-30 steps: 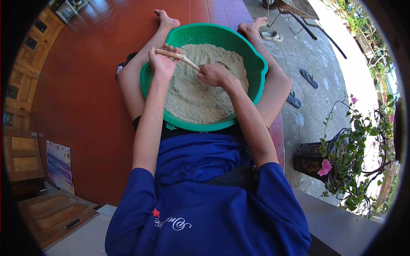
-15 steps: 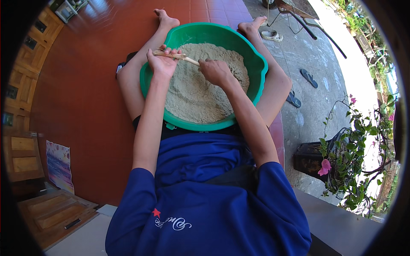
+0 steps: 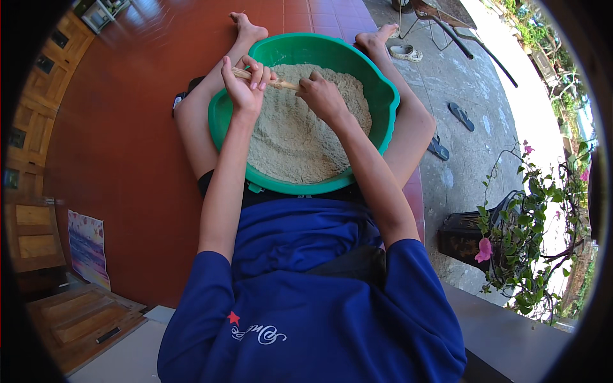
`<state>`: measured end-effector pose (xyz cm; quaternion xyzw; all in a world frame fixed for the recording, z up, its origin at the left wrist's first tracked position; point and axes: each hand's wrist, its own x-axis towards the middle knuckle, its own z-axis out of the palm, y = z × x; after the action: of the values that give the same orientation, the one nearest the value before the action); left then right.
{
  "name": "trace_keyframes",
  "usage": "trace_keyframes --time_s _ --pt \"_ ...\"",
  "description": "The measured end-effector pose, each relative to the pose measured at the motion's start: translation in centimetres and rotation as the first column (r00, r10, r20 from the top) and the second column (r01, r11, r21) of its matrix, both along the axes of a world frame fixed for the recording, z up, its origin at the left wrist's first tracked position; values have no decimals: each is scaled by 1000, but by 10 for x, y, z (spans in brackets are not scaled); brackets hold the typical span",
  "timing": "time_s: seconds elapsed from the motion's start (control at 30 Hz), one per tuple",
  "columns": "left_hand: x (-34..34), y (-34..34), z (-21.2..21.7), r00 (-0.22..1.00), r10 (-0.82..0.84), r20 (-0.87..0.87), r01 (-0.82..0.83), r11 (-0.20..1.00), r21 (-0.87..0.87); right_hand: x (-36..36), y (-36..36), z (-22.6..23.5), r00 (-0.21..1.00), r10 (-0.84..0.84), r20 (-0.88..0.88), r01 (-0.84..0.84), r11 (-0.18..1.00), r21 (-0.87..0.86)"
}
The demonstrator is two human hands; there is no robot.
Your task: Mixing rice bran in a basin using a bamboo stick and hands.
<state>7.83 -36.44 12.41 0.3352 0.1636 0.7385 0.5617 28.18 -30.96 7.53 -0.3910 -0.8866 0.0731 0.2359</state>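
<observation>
Between my legs sits a large green plastic basin (image 3: 389, 118) with a coarse grey-beige powder (image 3: 290, 143) spread inside. Over its far half I hold a slim bundle of pale wooden sticks (image 3: 285, 83), roughly level. My left hand (image 3: 244, 91), palm up, has its fingers curled round the left end, with the thumb raised. At the right end, the closed fingers of my right hand (image 3: 322, 99) grip the bundle. Both hands are above the powder. How many sticks there are cannot be made out.
Red tiled floor (image 3: 128, 159) lies to the left, with wooden doors beyond. Lower down on the right, concrete ground (image 3: 421, 96) carries dark flip-flops (image 3: 461, 117), a pale clog (image 3: 406, 52) and a wheelbarrow (image 3: 447, 16). A potted plant (image 3: 536, 223) with pink flowers stands near right.
My left fingers have curled over the sticks and the thumb has lifted. My right hand has shifted slightly up, still at the right end. The basin stays put.
</observation>
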Motion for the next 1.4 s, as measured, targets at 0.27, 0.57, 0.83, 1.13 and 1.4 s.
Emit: trace_keyframes --time_s 0.27,0.57,0.83,1.13,1.4 --pt "18 -8 2 922 164 -350 -128 984 126 1 -7 -3 958 46 -284 -61 997 -43" --pt "43 -23 1 818 344 -461 -225 929 294 2 -9 -4 950 111 -293 -114 993 7" --pt "83 -44 -5 379 643 -665 0 719 695 0 3 -7 825 482 -294 -493 869 42" --pt "92 -48 -22 147 668 -730 342 658 671 -4 -11 -8 871 469 -149 -476 879 -13" --pt "97 -50 -23 137 689 -712 357 636 684 -4 -19 -5 846 469 -253 -514 844 -155"
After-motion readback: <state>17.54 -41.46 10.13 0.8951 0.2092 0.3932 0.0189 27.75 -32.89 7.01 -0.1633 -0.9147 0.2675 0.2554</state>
